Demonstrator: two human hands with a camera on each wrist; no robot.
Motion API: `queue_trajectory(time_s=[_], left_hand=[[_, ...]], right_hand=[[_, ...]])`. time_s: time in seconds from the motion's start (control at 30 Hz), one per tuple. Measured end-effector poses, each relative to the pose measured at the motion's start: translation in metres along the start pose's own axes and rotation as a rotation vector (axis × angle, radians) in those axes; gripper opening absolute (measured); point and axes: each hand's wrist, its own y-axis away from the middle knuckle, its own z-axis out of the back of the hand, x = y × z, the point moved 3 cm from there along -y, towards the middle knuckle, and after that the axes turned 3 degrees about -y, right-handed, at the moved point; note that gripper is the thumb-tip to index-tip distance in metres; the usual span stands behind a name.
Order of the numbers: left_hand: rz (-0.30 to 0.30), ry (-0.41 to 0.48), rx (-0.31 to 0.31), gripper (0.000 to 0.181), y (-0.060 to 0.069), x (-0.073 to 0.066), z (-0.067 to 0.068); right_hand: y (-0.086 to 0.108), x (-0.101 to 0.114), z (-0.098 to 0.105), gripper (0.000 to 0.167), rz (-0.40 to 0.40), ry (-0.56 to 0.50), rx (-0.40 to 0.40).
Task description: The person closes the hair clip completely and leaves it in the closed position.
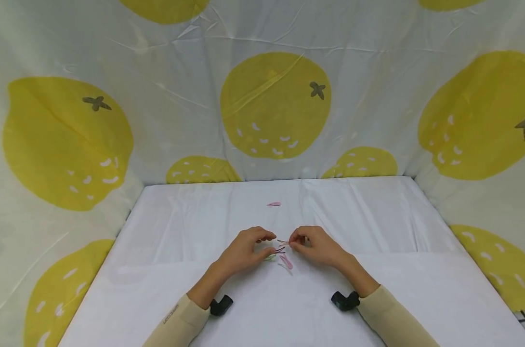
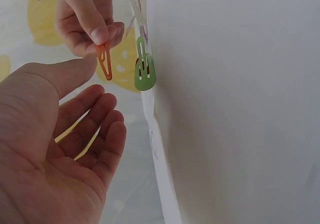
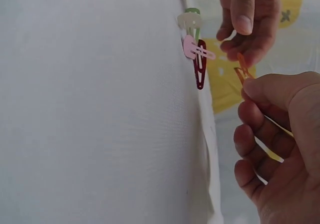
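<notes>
The thumb and forefinger of the right hand [image 1: 316,246] pinch an orange hair clip [image 3: 244,73] by one end, the other fingers loosely bent beneath. The left hand [image 1: 245,249] faces it, thumb parted from softly curved fingers, gripping nothing. Both wrists angle inward, forearms reaching from the table's near side.

The orange clip is slim, its narrow parts spread apart, pointing towards the left hand above the table [image 1: 267,313], about midway between the left and right edges.

Below the hands, a green hair clip [image 2: 145,78], a dark red hair clip [image 3: 201,76], a pink hair clip [image 3: 189,47] and a cream hair clip [image 3: 189,20] lie close together. Another pink clip [image 1: 273,204] lies apart, nearer the far edge. Beyond that edge hangs a lemon-patterned cloth [image 1: 275,106].
</notes>
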Motion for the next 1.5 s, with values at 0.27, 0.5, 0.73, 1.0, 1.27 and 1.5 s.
queue_trajectory(time_s=[0.27, 0.5, 0.73, 1.0, 1.27, 1.5], left_hand=[[-0.015, -0.005, -0.033, 0.032, -0.010, -0.001, 0.001], [-0.042, -0.001, -0.134, 0.025, -0.011, 0.002, 0.002], [-0.093, -0.006, -0.217, 0.018, -0.011, 0.001, 0.002], [-0.141, 0.017, -0.280, 0.018, -0.019, -0.001, 0.007], [-0.089, 0.034, -0.306, 0.015, -0.023, 0.001, 0.009], [-0.105, 0.075, -0.347, 0.014, -0.025, 0.002, 0.010]], right_hand=[[-0.006, 0.002, 0.004, 0.003, -0.005, -0.019, -0.044], [-0.015, 0.006, 0.003, 0.003, 0.003, -0.017, -0.059], [-0.020, 0.010, 0.004, 0.004, 0.014, -0.006, -0.082], [-0.025, 0.011, 0.011, 0.004, 0.059, -0.001, -0.136], [-0.028, 0.011, 0.011, 0.010, 0.092, -0.012, -0.179], [-0.028, 0.014, 0.011, 0.012, 0.125, -0.013, -0.207]])
